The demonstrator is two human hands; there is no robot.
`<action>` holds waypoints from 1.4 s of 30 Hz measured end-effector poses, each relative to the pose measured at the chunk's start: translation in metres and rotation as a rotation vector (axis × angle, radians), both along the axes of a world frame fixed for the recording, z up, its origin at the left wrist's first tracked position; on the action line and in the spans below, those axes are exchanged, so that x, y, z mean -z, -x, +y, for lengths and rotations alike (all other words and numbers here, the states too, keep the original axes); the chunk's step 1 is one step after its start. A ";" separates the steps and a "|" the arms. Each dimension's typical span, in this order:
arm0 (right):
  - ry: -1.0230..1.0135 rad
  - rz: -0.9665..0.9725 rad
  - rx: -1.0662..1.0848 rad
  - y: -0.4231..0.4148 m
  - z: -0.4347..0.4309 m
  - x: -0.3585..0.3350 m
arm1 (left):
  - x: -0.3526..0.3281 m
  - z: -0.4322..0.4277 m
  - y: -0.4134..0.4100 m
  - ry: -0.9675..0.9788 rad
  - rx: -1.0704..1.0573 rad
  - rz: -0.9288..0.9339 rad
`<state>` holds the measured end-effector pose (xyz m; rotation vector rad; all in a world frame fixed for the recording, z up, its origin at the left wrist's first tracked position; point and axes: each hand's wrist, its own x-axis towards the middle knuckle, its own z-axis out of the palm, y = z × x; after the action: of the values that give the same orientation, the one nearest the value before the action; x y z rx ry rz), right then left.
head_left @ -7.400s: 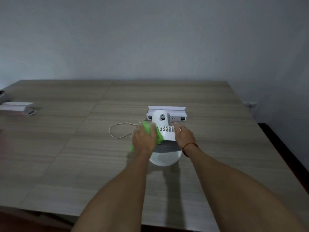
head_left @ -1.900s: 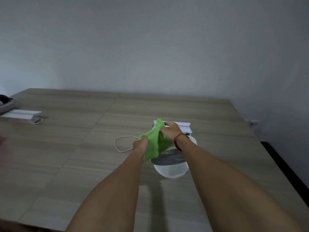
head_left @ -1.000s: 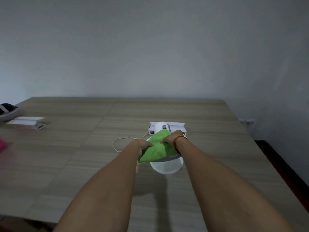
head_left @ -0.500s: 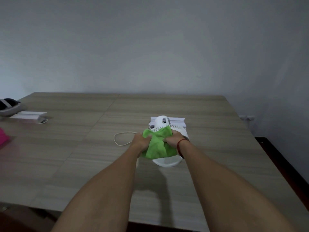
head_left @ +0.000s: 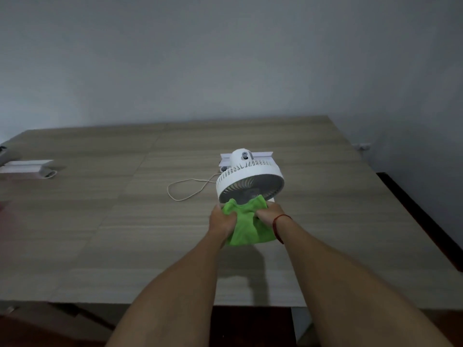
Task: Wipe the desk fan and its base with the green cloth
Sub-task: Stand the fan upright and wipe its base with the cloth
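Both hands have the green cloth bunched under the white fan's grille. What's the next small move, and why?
Probably slide the bunched green cloth along the lower rim of the round white desk fan. The left hand and right hand both grip it just below the grille, and the rest of the rim is bare.

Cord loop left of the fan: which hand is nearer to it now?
Left. The left hand grips the green cloth on the side toward the cord loop, apart from it. The right hand grips the cloth's other end, farther right, at the fan's lower rim.
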<state>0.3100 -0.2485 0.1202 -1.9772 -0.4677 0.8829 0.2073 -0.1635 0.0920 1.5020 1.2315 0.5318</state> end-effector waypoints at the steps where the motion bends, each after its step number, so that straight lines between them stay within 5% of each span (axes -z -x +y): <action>1: -0.012 0.009 0.020 -0.001 0.000 0.003 | 0.003 0.002 0.000 -0.003 0.005 -0.003; 18: -0.012 -0.008 0.060 -0.029 -0.002 0.147 | 0.138 0.012 -0.014 -0.109 0.098 0.042; 32: 0.201 -0.778 -0.130 -0.030 -0.036 0.220 | 0.199 -0.006 0.009 -0.461 0.050 0.260; 38: 0.237 -0.938 -0.291 -0.019 -0.048 0.232 | 0.203 -0.026 0.014 -0.752 0.159 0.644; 42: 0.213 -0.955 -0.277 -0.017 -0.055 0.243 | 0.208 -0.029 0.017 -0.764 0.172 0.694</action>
<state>0.3271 -0.3030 -0.1227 -2.4959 -1.2436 0.0708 0.1902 -0.1920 -0.1155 2.5648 1.4699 0.3860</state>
